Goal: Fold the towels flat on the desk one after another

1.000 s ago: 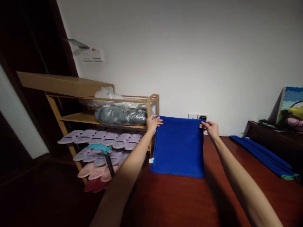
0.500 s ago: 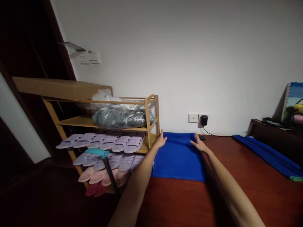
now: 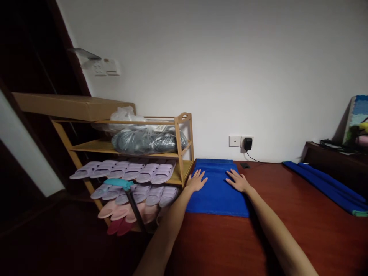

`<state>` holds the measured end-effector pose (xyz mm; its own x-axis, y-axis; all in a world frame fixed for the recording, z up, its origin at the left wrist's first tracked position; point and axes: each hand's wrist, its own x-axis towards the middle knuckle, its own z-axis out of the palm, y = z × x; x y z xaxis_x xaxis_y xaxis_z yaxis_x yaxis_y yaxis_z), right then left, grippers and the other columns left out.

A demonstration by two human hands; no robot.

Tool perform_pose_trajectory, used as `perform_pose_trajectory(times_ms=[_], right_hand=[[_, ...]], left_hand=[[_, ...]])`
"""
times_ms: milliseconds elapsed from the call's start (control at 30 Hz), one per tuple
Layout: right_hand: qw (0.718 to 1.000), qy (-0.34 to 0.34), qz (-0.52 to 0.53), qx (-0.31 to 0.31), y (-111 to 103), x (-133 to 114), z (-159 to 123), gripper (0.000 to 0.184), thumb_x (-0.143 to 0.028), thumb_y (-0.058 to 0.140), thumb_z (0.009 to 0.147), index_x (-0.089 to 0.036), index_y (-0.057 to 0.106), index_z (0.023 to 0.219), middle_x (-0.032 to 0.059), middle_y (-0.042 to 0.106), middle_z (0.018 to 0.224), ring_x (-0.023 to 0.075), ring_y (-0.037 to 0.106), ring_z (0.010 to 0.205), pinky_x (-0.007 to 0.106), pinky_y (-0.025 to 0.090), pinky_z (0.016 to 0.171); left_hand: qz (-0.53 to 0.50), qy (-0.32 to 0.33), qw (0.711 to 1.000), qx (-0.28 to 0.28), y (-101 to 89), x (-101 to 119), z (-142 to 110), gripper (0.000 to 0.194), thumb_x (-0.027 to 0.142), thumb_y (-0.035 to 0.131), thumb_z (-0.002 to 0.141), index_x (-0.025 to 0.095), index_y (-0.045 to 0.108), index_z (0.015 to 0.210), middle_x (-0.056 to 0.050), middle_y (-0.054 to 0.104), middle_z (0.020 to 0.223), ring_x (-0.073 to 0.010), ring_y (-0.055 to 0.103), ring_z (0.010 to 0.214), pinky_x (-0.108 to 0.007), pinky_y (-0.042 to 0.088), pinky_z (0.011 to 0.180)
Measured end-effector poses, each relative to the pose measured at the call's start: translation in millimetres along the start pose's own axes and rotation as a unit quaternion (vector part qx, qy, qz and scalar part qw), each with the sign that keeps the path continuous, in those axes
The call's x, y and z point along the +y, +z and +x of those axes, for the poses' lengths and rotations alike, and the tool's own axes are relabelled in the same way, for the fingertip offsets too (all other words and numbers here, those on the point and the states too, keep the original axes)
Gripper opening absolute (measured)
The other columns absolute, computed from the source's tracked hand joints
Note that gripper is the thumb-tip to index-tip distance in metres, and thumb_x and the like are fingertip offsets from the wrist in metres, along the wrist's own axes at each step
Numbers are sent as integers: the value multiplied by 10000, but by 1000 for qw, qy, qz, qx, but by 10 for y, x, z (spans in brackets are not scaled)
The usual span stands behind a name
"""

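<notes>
A blue cloth point(image 3: 217, 195), which looks like a towel, is spread flat on the reddish-brown wooden tabletop point(image 3: 212, 245), its far edge close to the wall. On its left side lies my left hand point(image 3: 197, 181), palm down with the fingers spread. Toward the right side, my right hand point(image 3: 238, 181) is likewise palm down, fingers apart. Neither hand grips the cloth. Faint creases run across the cloth beyond the fingertips.
Left of the table stands a wooden rack point(image 3: 179, 153) with several pairs of slippers point(image 3: 163, 172), a plastic-wrapped bundle point(image 3: 149, 141) and a cardboard box point(image 3: 86, 107). Another folded blue cloth point(image 3: 324, 188) lies at right. A black plug point(image 3: 247, 144) sits in the wall socket.
Both hands have come back from the cloth's far corners toward me and now lie flatter on it, fingers spread. The cloth's far part has shifted slightly left.
</notes>
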<state>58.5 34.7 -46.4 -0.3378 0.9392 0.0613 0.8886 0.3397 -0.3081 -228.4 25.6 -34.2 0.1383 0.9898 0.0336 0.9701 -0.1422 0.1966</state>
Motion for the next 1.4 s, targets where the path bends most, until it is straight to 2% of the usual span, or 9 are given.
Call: perform_pose_trajectory(times_ms=[167, 333, 500, 700, 833, 1100, 1200, 1300, 1400], right_hand=[[1000, -15, -19, 19, -15, -187, 94, 734, -689, 139, 865, -238, 403, 1380, 81, 264, 1507, 218, 122, 1408, 458, 75, 1102], [998, -15, -20, 49, 55, -462, 340, 713, -662, 141, 880, -268, 139, 1474, 35, 54, 1556, 179, 35, 1418, 413, 70, 1110], [1000, 8, -18, 20, 158, -522, 495, 767, -683, 77, 863, -222, 322, 1425, 105, 216, 1521, 244, 133, 1404, 481, 96, 1090], [1000, -11, -15, 5, 146, -479, 646, 707, -676, 144, 871, -267, 335, 1415, 68, 244, 1517, 216, 144, 1403, 452, 109, 1094], [1000, -20, -12, 14, 189, -575, 737, 697, -649, 109, 887, -266, 203, 1462, 52, 126, 1548, 194, 70, 1415, 444, 74, 1103], [1000, -20, -19, -6, 301, -793, 824, 660, -657, 149, 882, -323, 246, 1443, 22, 140, 1547, 195, 63, 1416, 444, 60, 1104], [1000, 5, -22, 7, 283, -757, 798, 682, -656, 121, 882, -298, 236, 1451, 36, 143, 1546, 188, 53, 1416, 416, 55, 1108], [997, 70, -23, 34, 209, -583, 741, 752, -643, 61, 882, -193, 166, 1475, 124, 74, 1548, 254, 0, 1416, 486, 15, 1096], [994, 107, -16, 17, 82, -354, 654, 765, -667, 107, 869, -195, 255, 1452, 139, 162, 1530, 288, 87, 1408, 538, 86, 1078]], left_hand=[[25, 30, 999, 2, -32, 68, -60, 610, 544, 232, 917, 233, 286, 1439, -73, 137, 1542, -244, 77, 1414, -550, 61, 1094], [29, 61, 998, 8, 49, 206, -163, 624, 572, 179, 924, 253, 229, 1458, -63, 143, 1542, -235, 104, 1412, -528, 121, 1095], [30, 81, 996, 10, 93, 181, -262, 636, 618, 183, 909, 289, 255, 1448, -45, 163, 1540, -237, 116, 1410, -522, 116, 1100], [31, 84, 996, 13, 87, 178, -310, 664, 656, 173, 891, 314, 208, 1459, -26, 122, 1547, -253, 72, 1414, -542, 79, 1100], [33, 81, 996, 8, 111, 177, -303, 687, 685, 166, 874, 318, 240, 1450, -38, 168, 1539, -262, 98, 1411, -563, 75, 1093], [29, 76, 997, 18, 135, 174, -296, 686, 689, 190, 866, 331, 245, 1448, -29, 178, 1538, -269, 75, 1413, -578, 62, 1090], [22, 68, 997, 17, 121, 188, -307, 702, 705, 171, 857, 332, 249, 1447, -21, 158, 1542, -289, 42, 1413, -591, 43, 1087], [13, 63, 998, 8, 91, 201, -319, 764, 748, 170, 825, 315, 251, 1449, -38, 144, 1543, -316, 38, 1409, -611, 31, 1077], [8, 65, 998, 4, 59, 206, -336, 830, 796, 239, 774, 316, 243, 1451, -41, 131, 1543, -332, 34, 1406, -617, 17, 1074]])
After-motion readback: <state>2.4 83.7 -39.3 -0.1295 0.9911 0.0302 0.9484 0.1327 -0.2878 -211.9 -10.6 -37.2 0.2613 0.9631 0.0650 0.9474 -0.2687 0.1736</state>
